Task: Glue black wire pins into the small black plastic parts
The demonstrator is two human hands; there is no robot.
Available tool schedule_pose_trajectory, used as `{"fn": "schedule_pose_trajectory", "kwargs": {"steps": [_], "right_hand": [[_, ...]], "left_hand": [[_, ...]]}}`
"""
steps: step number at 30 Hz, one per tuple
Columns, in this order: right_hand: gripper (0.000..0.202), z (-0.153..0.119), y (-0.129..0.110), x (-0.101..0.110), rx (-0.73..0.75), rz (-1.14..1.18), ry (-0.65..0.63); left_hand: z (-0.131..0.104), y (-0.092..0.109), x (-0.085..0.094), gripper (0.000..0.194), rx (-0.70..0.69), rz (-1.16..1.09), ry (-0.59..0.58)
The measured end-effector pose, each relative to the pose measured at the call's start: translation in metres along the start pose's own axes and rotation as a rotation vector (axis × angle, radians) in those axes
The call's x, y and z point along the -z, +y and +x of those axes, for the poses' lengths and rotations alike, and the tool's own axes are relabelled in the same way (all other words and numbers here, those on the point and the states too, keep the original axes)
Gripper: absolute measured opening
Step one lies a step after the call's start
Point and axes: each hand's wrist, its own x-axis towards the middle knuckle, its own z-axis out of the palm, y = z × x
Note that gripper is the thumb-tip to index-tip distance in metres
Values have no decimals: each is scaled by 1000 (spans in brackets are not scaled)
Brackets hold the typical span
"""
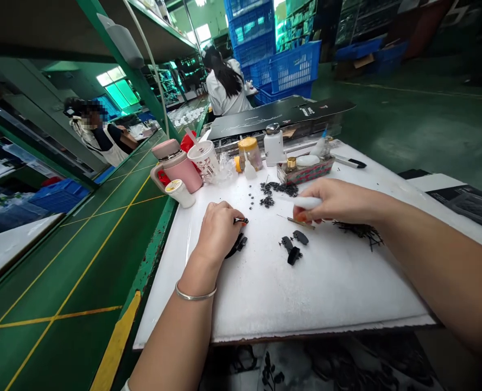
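Observation:
My left hand (219,228) is closed, pinching a small black part (241,220) between its fingertips above the white work board (257,298). More black pieces (241,243) lie under that hand, partly hidden by it. To the right, my right hand (330,201) is closed around a small white squeeze bottle (307,203), its tip pointing left. Just below its fingers is a thin needle-like tool (300,221); whether it is held or lying on the board I cannot tell. Between the hands rest several loose dark grey pieces (292,250).
Small black rings (268,200) form a pile, and thin black sticks (363,231) lie beside my right wrist. Along the back stand a pink thermos (178,165), a plastic cup (206,160), a yellow-lidded jar (249,152) and a white bottle (273,144). Two people work farther off.

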Motion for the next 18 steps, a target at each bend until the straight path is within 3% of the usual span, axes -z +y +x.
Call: {"fn": "schedule_pose_trajectory", "kwargs": {"steps": [5, 8, 12, 15, 18], "right_hand": [[18, -5, 8, 22, -103, -139, 227], [16, -11, 19, 36, -163, -307, 173], [17, -17, 28, 44, -171, -453, 27], [21, -14, 25, 37, -170, -509, 94], [20, -6, 20, 24, -193, -532, 151]], "left_hand": [[2, 1, 5, 8, -10, -115, 64], [3, 4, 9, 9, 65, -376, 118], [2, 10, 11, 23, 274, -867, 53], [2, 16, 13, 30, 339, -1178, 35], [3, 19, 17, 40, 391, -1338, 41]]}}
